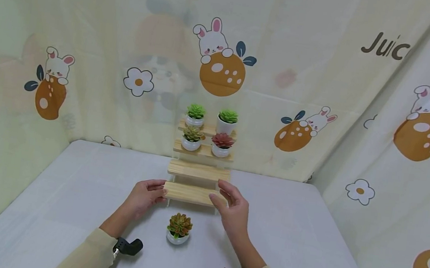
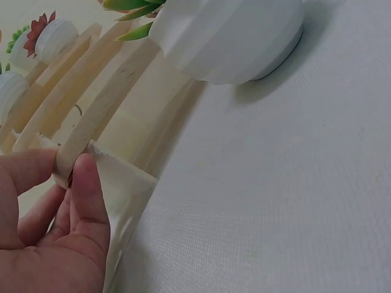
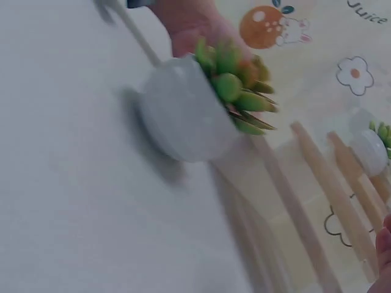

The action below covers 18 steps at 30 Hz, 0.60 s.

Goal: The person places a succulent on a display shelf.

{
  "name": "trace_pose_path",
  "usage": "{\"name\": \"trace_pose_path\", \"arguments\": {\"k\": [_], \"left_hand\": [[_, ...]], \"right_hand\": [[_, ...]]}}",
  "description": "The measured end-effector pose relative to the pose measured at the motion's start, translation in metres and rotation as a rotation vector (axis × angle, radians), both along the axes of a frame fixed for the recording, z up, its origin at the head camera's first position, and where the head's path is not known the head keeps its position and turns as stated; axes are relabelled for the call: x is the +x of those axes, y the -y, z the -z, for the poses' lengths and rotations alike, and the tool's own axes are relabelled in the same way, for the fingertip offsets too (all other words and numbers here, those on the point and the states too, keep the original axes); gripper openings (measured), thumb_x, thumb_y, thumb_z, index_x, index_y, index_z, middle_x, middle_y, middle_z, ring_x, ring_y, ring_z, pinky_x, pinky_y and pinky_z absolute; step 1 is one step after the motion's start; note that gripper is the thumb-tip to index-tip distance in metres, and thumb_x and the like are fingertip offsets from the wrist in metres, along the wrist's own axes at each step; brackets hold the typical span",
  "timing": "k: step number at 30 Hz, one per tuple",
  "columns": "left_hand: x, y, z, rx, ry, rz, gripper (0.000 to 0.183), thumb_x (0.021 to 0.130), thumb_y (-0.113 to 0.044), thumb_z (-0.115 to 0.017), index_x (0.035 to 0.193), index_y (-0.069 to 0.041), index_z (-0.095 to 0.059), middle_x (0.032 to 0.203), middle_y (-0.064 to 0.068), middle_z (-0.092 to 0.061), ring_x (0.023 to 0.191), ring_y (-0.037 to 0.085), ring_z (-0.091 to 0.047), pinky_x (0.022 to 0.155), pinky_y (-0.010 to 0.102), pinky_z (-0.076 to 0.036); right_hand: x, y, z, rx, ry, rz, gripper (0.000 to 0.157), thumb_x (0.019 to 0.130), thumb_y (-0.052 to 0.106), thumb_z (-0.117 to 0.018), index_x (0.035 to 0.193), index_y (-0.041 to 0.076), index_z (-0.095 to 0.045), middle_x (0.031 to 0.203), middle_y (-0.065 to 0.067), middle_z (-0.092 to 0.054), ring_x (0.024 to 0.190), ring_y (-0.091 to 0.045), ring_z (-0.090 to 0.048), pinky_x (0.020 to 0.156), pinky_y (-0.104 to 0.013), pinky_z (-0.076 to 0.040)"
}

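My left hand pinches the left end of the lowest board of a small tiered wooden stand; the left wrist view shows thumb and fingers around that board end. At the board's right end is my right hand, its thumb and fingers spread apart; whether it touches the wood I cannot tell. In the right wrist view only a bit of that hand shows at the edge. Between my forearms, a brown-green succulent in a white pot stands on the table in front of the stand.
Two bright green succulents in white pots occupy the top tier. Below them sit an olive-green succulent and a dark red one. A white cloth covers the table; a printed curtain hangs behind and beside it.
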<state>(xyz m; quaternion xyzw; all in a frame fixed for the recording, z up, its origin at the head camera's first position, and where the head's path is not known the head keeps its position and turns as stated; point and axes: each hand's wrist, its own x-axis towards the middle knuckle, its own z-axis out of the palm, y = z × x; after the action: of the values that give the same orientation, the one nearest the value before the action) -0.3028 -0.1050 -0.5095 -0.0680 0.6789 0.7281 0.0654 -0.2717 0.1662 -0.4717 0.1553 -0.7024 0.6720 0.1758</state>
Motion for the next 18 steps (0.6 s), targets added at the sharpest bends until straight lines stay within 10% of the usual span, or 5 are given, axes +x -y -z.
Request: {"name": "trace_pose_path", "arguments": {"k": [18], "left_hand": [[0.0,-0.001,-0.001,-0.009,-0.006,-0.001,0.04,0.098,0.0,-0.065,0.138,0.005,-0.059,0.119,0.02,-0.069,0.088,0.016,-0.07,0.08,0.03,-0.064]], "right_hand": [[0.048,0.01,0.033,0.038,0.294,-0.372,0.065,0.08,0.003,-0.086,0.137,-0.005,-0.056,0.146,-0.032,-0.05,0.137,-0.045,-0.05,0.112,-0.033,-0.05]]}}
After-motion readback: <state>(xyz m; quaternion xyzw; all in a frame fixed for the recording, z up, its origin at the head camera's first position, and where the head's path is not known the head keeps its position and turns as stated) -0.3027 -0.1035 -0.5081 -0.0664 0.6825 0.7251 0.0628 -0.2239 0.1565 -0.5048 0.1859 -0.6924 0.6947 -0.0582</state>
